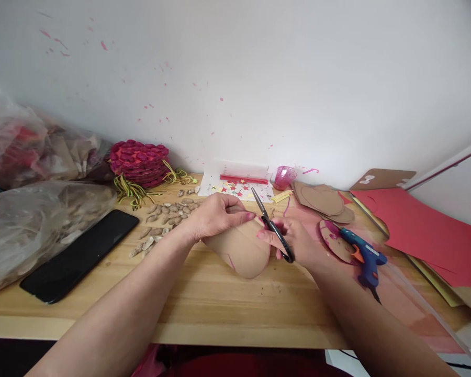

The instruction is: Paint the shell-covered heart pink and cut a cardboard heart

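My left hand (222,214) is closed on a piece of brown cardboard (245,251), its thumb lying across the upper edge. The cardboard has a rounded lower end and purple pen lines near its rim. In my right hand (292,238) is a pair of scissors (264,209) with black handles, blades pointing up and away to the left. The scissors lie close against the cardboard's right edge; I cannot tell whether the blades are cutting into it. Part of the cardboard is hidden under my left hand.
Peanut shells (168,213), a black phone (80,254) and plastic bags (35,225) lie at left. Behind are a magenta shell-covered object (139,161) and a pink-stained cup (284,178). Cardboard cutouts (322,199), a blue glue gun (367,256) and red paper (435,225) are at right.
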Available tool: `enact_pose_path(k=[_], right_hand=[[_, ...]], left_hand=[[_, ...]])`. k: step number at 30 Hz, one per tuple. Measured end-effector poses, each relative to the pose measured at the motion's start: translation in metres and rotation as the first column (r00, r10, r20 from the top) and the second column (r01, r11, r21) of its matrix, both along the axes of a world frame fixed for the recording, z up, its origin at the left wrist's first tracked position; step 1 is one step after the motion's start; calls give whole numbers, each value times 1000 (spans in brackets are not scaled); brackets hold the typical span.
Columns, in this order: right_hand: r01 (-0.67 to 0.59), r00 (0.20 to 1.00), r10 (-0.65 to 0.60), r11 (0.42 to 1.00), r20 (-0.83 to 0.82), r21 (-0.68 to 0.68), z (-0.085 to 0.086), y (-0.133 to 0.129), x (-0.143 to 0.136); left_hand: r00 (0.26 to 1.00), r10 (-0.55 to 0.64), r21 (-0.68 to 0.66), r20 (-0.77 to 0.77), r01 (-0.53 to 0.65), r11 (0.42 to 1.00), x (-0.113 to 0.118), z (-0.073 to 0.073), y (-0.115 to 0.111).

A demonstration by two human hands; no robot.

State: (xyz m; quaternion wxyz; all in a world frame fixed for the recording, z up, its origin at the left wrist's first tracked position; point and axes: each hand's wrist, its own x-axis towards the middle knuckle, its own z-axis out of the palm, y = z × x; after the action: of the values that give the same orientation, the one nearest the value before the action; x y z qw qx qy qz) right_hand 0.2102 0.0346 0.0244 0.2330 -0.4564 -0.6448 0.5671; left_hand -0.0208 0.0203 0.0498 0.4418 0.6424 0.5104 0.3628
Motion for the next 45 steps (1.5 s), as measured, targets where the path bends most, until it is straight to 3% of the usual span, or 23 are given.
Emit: enact_pose_path(k=[3, 6, 10, 13, 21, 26, 32, 35, 39, 45], right_hand=[[45, 996, -43, 999, -84, 28, 0, -1, -3], [227, 961, -211, 971, -181, 74, 1, 0, -7], [415, 872, -367, 905, -324, 92, 3, 0, -11], [395, 869, -348, 916, -352, 70, 4, 0, -14], [400, 853, -360, 916, -378, 29, 7, 1, -11], [328, 884, -316, 944, -346, -24, 8, 0, -10], [183, 959, -198, 979, -202, -91, 4, 0, -4], [124, 982, -129, 991, -138, -45, 0, -1, -3], [105, 987, -98, 993, -128, 48, -1, -3, -4], [109, 988, -103, 993, -117, 43, -6, -2, -3]], left_hand=[[973, 86, -64, 214, -74, 995, 0, 0, 0], [841, 248, -137, 482, -207, 969, 0, -2, 3], [759, 261, -261, 597, -123, 957, 15, -12, 3], [777, 206, -325, 595, -2, 946, 31, -20, -3], [767, 198, -335, 610, 23, 942, 36, -20, -8], [730, 281, -328, 623, -82, 941, 38, -18, -8], [665, 418, -314, 619, -279, 908, 26, -6, -4], [642, 451, -304, 620, -333, 892, 23, -1, -3], [640, 474, -295, 605, -373, 880, 24, 0, -4], [656, 458, -284, 600, -361, 889, 24, -4, -4]])
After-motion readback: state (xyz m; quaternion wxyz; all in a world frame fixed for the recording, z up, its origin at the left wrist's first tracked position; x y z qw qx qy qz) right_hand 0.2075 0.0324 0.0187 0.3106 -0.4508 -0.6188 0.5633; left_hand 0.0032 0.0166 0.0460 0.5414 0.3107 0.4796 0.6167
